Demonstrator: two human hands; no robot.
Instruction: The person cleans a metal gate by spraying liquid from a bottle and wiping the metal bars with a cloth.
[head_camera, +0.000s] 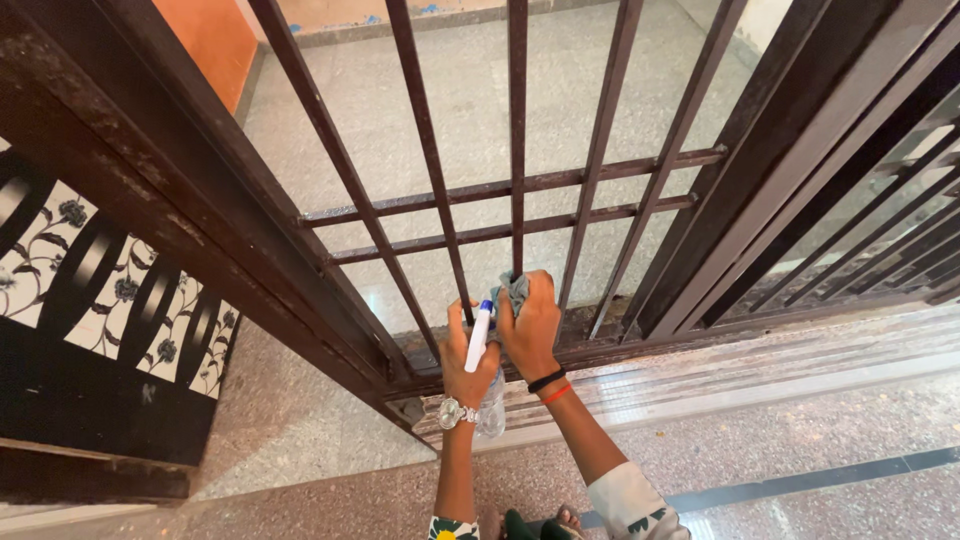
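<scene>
Head view, looking down at the foot of a dark brown metal gate (520, 180) with upright bars and 2 horizontal rails.

Left hand (466, 362): grip closed around a clear spray bottle (487, 385) with a white and blue top. The bottle sits upright, its nozzle end level with the knuckles of the other hand, its body hanging below the wrist. A watch shows on that wrist.

Right hand (530, 325): grip closed on a grey cloth (514, 288), bunched and pressed against the lowest stretch of the central bar, just above the bottom rail (600, 345). Black and red bands on the wrist.

The 2 hands touch or nearly touch, side by side.

Bottom rail looks dusty and scuffed; the stone threshold (760, 375) beside it is streaked.

Step in hand, as I judge it: wiping the base of 1 bar, sprayer held ready.

Next move would call for keeping the cloth wrapped tight on the bar and steering the nozzle clear of the knuckles.

Patterned floral panel (110, 300) stands to the left, well apart.
</scene>
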